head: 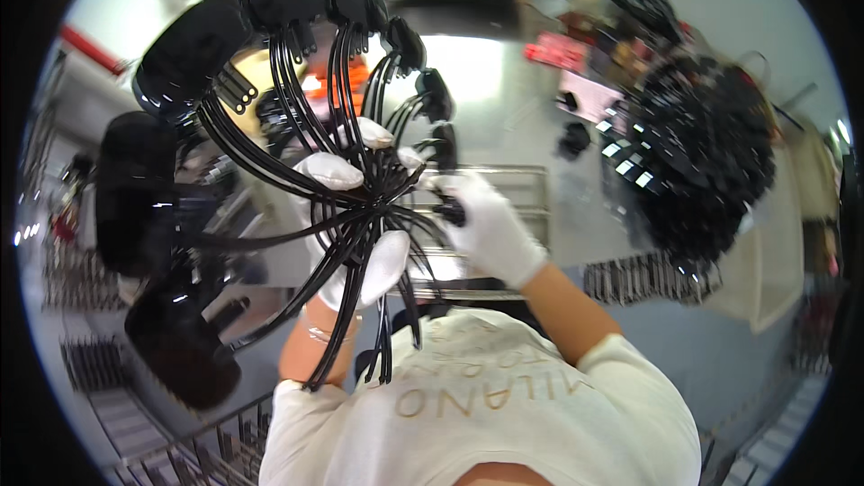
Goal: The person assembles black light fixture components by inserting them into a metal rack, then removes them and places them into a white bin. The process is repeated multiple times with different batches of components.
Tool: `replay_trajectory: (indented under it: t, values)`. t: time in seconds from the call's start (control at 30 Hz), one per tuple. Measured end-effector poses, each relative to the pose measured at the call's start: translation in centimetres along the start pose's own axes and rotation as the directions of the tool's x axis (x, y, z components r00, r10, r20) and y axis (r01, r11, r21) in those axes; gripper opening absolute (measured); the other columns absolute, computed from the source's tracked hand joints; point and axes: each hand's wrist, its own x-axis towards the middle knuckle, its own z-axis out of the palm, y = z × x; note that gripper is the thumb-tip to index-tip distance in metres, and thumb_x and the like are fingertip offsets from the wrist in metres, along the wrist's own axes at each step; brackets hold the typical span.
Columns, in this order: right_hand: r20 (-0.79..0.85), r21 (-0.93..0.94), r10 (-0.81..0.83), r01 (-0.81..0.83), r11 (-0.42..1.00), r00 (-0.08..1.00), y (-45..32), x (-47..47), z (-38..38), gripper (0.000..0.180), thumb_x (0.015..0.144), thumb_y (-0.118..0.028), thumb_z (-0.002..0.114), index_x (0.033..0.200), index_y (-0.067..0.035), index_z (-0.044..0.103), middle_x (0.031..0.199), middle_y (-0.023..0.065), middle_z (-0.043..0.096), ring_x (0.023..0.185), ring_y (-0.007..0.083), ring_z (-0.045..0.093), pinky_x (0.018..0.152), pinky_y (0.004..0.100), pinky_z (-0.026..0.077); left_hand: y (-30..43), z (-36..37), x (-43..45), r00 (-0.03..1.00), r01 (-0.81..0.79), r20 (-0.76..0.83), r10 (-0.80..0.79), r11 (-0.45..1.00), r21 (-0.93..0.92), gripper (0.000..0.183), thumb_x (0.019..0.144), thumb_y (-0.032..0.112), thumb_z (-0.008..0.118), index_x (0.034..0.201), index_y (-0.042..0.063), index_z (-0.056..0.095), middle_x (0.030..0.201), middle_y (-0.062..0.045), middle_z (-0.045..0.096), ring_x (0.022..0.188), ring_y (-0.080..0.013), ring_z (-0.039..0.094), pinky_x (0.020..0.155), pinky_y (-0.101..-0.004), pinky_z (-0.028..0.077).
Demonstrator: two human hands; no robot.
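Observation:
My left hand point(385, 266), in a white glove, grips a bundle of thin black stems point(374, 206) where they cross. The stems fan out from the grip, and large glossy black parts point(192, 54) sit at the ends of many of them, on the left and far sides. Several stem ends on the near side hang bare over my forearm. My right hand point(482, 229), gloved in white too, is at the right side of the bundle with its fingers bent. A small black part point(451, 209) shows at those fingers; its exact shape is blurred.
On the metal tabletop point(520, 94) at right lies a big heap of glossy black parts point(702, 162). Small black pieces point(575, 140) and a red object point(557, 50) are beside it. A wire rack point(526, 192) lies beneath my hands. A dark-edged machine opening point(445, 7) is at the far side.

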Motion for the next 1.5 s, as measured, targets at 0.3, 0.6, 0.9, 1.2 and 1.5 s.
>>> replay_trajectory:
  t: [0.3, 0.6, 0.9, 1.2, 1.5]
  values:
    - [0.695, 0.612, 0.099, -0.513, -0.602, 0.713, 2.6, -5.6, -5.9, 0.032, 0.09, -0.012, 0.068, 0.12, -0.001, 0.064, 0.103, 0.0141, 0.066, 0.065, 0.0161, 0.06, 0.055, 0.0281, 0.047, -4.9, -1.6, 1.1, 0.976, 0.217, 0.052, -0.211, 0.95, -0.224, 0.065, 0.079, 0.002, 0.072, 0.139, 0.021, 0.056, 0.146, -0.017, 0.046, 0.125, -0.0387, 0.054, 0.098, -0.0499, 0.054]
    - [0.107, -0.559, 0.497, -0.362, 0.746, 0.861, 19.4, -0.8, -16.6, 0.036, 0.085, -0.005, 0.074, 0.12, -0.007, 0.065, 0.118, 0.0166, 0.067, 0.109, 0.0402, 0.065, 0.093, 0.0464, 0.055, -7.0, -6.0, 1.3, 0.831, -0.016, -0.46, -0.313, 0.813, -0.583, 0.053, 0.081, 0.0, 0.059, 0.132, 0.013, 0.064, 0.137, -0.02, 0.059, 0.128, -0.0387, 0.051, 0.113, -0.0505, 0.046]
    - [0.431, -0.687, 0.491, -0.077, 0.722, 0.757, 23.6, 4.1, -15.8, 0.041, 0.09, -0.017, 0.074, 0.127, -0.004, 0.065, 0.126, 0.0256, 0.065, 0.116, 0.0432, 0.066, 0.098, 0.0506, 0.055, -5.3, -4.8, -1.3, 0.939, 0.082, -0.304, -0.162, 0.962, -0.262, 0.069, 0.082, -0.005, 0.064, 0.144, 0.021, 0.05, 0.147, -0.017, 0.049, 0.129, -0.0435, 0.055, 0.106, -0.0571, 0.053]
    - [0.406, -0.02, 0.207, -0.218, 0.976, 0.89, 4.8, 1.7, -2.2, 0.052, 0.09, -0.019, 0.082, 0.135, -0.002, 0.062, 0.111, 0.0175, 0.07, 0.094, 0.0217, 0.072, 0.083, 0.0356, 0.059, -1.8, 0.1, -0.8, 0.975, 0.213, -0.047, -0.219, 0.971, -0.107, 0.023, 0.095, 0.019, 0.077, 0.105, 0.012, 0.057, 0.121, -0.018, 0.056, 0.113, -0.039, 0.066, 0.092, -0.0519, 0.06]
    - [0.821, 0.569, -0.165, -0.755, 0.325, 0.547, 3.8, -5.6, -6.5, 0.01, 0.088, -0.005, 0.074, 0.096, -0.004, 0.069, 0.097, 0.0121, 0.063, 0.072, 0.0232, 0.063, 0.067, 0.034, 0.055, 9.1, -1.6, 2.4, 0.765, 0.236, 0.474, -0.436, 0.875, 0.422, 0.036, 0.082, 0.013, 0.09, 0.11, 0.012, 0.066, 0.129, -0.021, 0.058, 0.106, -0.0393, 0.067, 0.088, -0.0475, 0.059]
